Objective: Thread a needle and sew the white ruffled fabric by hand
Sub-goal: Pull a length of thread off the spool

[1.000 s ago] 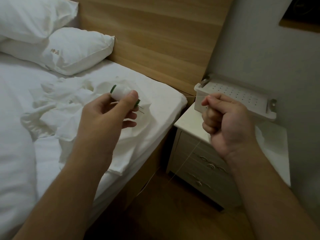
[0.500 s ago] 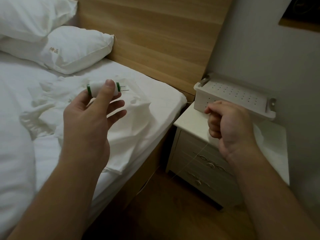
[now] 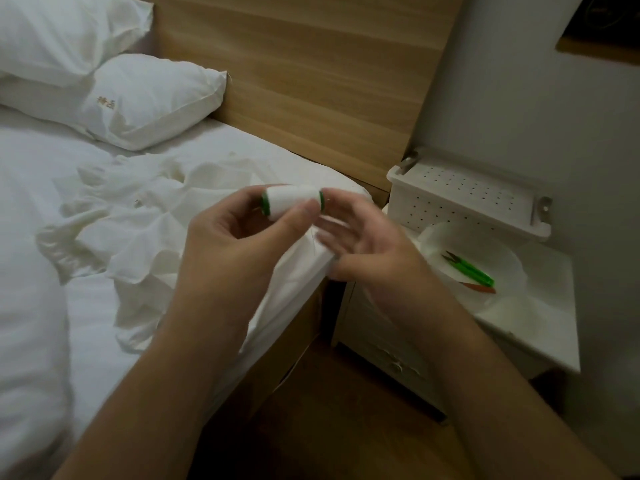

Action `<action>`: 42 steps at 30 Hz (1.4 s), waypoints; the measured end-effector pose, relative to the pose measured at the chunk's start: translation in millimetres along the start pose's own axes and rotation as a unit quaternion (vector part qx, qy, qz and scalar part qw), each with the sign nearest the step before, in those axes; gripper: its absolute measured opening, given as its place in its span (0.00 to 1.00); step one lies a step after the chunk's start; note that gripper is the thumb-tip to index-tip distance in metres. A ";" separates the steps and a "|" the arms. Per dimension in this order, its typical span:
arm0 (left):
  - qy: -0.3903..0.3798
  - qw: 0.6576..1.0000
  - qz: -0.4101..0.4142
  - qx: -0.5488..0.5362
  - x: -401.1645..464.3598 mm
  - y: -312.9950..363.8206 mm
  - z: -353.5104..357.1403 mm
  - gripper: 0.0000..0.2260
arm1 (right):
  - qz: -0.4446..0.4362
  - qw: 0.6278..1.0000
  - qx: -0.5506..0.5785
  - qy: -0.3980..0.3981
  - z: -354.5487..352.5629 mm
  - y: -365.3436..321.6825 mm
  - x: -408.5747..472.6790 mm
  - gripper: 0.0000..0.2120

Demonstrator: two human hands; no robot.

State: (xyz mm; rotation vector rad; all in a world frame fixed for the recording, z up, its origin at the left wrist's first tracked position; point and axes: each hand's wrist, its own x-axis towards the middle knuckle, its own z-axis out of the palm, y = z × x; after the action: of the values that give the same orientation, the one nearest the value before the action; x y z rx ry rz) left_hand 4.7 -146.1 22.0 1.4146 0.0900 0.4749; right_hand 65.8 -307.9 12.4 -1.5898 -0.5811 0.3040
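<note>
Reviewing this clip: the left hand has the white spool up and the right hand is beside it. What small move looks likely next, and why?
Probably the right hand pinches the loose thread end at the spool. The left hand grips the spool between thumb and fingers, the right hand's fingers are spread and blurred beside its green rim, and no needle is visibly held. The ruffled fabric lies untouched on the bed.

2 pillows (image 3: 138, 98) lie at the bed's (image 3: 52, 341) head against the headboard (image 3: 311, 64); a perforated box (image 3: 464, 199) stands at the nightstand's (image 3: 540, 323) back edge.

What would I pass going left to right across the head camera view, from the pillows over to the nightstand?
Pillows → white ruffled fabric → left hand holding the thread spool → right hand → green thread snips on the nightstand.
</note>
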 end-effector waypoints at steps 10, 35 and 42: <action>-0.008 0.994 0.033 0.100 2.9 -2.5 -4.5 0.10 | 0.040 0.994 -0.081 0.057 0.7 -8.4 -1.8 0.04; 0.119 0.966 -0.081 -0.213 18.7 6.3 -24.2 0.11 | 0.022 0.956 0.112 0.271 -43.7 -10.0 -4.3 0.12; 0.171 0.978 -0.008 -0.115 16.9 0.5 -23.2 0.10 | 0.022 0.944 0.102 0.313 -48.9 -6.8 -4.5 0.14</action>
State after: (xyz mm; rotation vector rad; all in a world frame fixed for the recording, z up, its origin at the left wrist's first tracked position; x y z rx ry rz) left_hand 12.0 -118.4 22.2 1.0944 0.3143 0.6902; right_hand 86.4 -351.6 24.0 -1.3951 -0.0177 -0.1133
